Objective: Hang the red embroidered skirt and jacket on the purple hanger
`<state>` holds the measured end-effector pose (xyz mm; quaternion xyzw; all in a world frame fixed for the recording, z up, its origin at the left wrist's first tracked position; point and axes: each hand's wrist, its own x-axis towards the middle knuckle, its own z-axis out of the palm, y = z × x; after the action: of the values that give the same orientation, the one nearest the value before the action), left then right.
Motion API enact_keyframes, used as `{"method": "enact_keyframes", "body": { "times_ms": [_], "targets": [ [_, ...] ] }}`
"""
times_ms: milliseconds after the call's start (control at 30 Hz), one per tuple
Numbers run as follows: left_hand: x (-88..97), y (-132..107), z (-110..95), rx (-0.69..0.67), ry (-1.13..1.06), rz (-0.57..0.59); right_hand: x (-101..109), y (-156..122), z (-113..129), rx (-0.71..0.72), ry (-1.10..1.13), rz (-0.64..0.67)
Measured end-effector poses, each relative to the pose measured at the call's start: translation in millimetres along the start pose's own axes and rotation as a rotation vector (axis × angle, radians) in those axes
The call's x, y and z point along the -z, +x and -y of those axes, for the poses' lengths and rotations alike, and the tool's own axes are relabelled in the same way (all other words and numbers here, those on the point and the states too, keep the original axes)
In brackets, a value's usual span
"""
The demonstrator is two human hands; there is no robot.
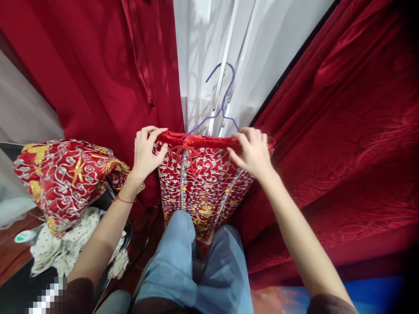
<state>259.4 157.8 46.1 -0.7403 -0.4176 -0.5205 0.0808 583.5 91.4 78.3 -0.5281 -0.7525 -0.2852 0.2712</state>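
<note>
A red skirt [209,187] with silver and gold embroidery hangs in front of my knees, its gathered waistband tied with a red drawstring at the front. From inside the waistband rises a purple wire hanger [223,104], its hook bare at the top and its lower part hidden in the cloth. My left hand [147,150] is closed on the waistband's left end, thumb in front and fingertips at the top edge. At the right part of the same band, my right hand [253,152] pinches the cloth with the thumb in front.
On the left, a matching embroidered garment [70,183] lies heaped over a dark chair, with a white dotted cloth [62,240] under it. A white-and-green lid [26,237] is beside them. Red curtains [343,144] flank a white curtain [203,56] behind the hanger.
</note>
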Motion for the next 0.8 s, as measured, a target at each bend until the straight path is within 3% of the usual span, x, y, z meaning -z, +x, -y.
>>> {"method": "enact_keyframes", "body": {
  "times_ms": [133, 267, 367, 467, 667, 800],
  "targets": [
    [2.9, 11, -1, -0.023, 0.138, 0.139, 18, -15, -59, -0.083, -0.145, 0.085],
    [-4.5, 18, 5, 0.062, 0.074, 0.167, 30, -29, -97, -0.039, 0.015, 0.118],
    [-11.2, 18, 8, 0.146, -0.058, 0.100, 32, -34, -95, -0.050, 0.294, 0.047],
    [-17.8, 16, 7, 0.203, -0.151, 0.006, 32, -35, -77, -0.154, 0.464, -0.034],
    [-28.2, 13, 7, 0.266, -0.248, -0.077, 32, -24, -56, -0.123, 0.426, -0.029],
    [-37.5, 14, 14, 0.273, -0.401, -0.114, 27, -22, -62, -0.275, 0.392, -0.156]
  ]
}}
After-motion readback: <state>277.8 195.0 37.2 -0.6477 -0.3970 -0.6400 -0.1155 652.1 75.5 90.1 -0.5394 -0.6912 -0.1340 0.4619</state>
